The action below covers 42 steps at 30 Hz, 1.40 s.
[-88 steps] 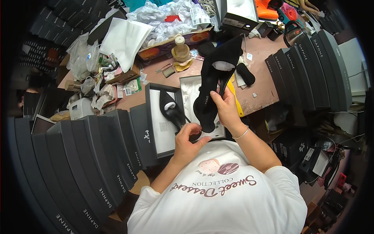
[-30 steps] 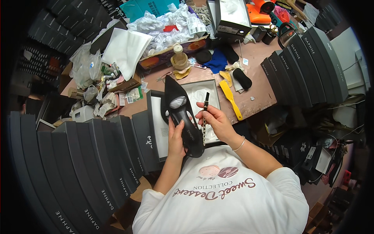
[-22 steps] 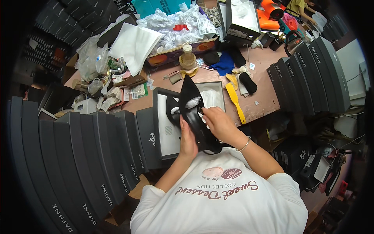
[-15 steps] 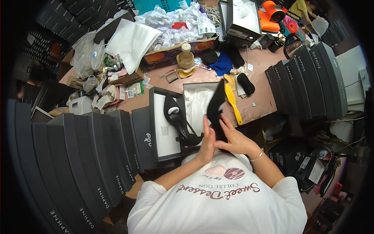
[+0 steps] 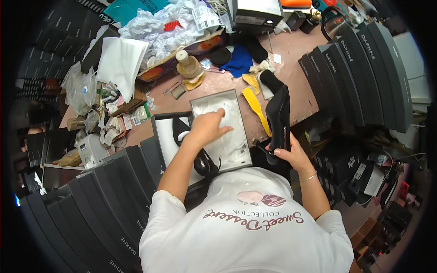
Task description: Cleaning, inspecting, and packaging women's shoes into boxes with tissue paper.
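My right hand (image 5: 295,157) grips a black high-heeled shoe (image 5: 278,111) at its heel end, and the shoe stands up off the table with its toe away from me. Over an open shoebox part lined with white tissue paper (image 5: 233,144) is my left hand (image 5: 208,128), thumb and fingers apart and holding nothing. Whether it touches the paper I cannot tell. Beside it a second black shoe (image 5: 203,164) lies in the other box part (image 5: 167,142), partly hidden behind my left forearm.
A yellow shoehorn-like tool (image 5: 256,110) lies beside the box. Dark shoeboxes stand in rows at left (image 5: 98,193) and right (image 5: 359,77). Farther back are a glue-coloured jar (image 5: 189,68), a blue cloth (image 5: 241,60) and a carton of crumpled white paper (image 5: 157,32).
My hands were together around the shoe; now they are apart. The right hand has carried the shoe to the right, and the left hand has moved left over the tissue paper. The view has shifted.
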Motion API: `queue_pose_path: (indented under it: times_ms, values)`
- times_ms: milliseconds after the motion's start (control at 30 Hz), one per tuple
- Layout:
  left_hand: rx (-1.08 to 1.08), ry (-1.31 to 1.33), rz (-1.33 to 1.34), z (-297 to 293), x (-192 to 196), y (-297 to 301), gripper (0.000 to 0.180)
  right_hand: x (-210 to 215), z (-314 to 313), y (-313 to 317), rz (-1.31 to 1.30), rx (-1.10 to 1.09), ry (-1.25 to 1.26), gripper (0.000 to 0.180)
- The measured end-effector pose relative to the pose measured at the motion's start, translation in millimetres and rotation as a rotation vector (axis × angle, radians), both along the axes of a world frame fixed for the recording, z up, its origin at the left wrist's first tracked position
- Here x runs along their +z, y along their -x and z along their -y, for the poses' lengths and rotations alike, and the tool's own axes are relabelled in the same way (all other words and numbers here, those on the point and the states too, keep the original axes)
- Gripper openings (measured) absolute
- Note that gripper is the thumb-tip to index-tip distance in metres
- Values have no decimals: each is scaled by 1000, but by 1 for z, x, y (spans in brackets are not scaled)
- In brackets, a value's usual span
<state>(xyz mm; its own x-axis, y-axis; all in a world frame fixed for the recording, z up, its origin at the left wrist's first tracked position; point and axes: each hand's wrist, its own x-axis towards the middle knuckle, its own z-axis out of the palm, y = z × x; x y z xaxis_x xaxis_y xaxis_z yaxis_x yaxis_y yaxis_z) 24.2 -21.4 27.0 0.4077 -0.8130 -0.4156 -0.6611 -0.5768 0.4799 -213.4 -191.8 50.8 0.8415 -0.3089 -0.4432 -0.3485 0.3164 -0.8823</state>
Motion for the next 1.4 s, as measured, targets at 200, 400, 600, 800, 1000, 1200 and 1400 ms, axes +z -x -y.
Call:
queue_pose_path:
  times_ms: [200, 400, 600, 800, 1000, 1200, 1400]
  values:
    - [-438, -247, 186, -26, -73, 84, 45, -12, -18, 9, 31, -38, -118, 73]
    - [-364, -248, 185, -43, -162, 38, 20, -10, -65, 27, 350, -202, -450, 73]
    - [-4, 168, 160, -46, -85, 18, 18, -8, -79, 53, 532, -183, -557, 88]
    - [441, 673, 108, -75, -26, 7, 19, 3, -96, 59, 569, -132, -669, 86]
    - [606, 755, -106, -70, -14, 20, 20, -5, -94, 41, 577, -105, -921, 83]
    - [510, 798, -81, -55, -28, 29, 14, 18, -87, 32, 505, 37, -805, 93]
    - [615, 941, -96, -58, -11, 51, 12, 48, -61, 31, 159, 537, -545, 98]
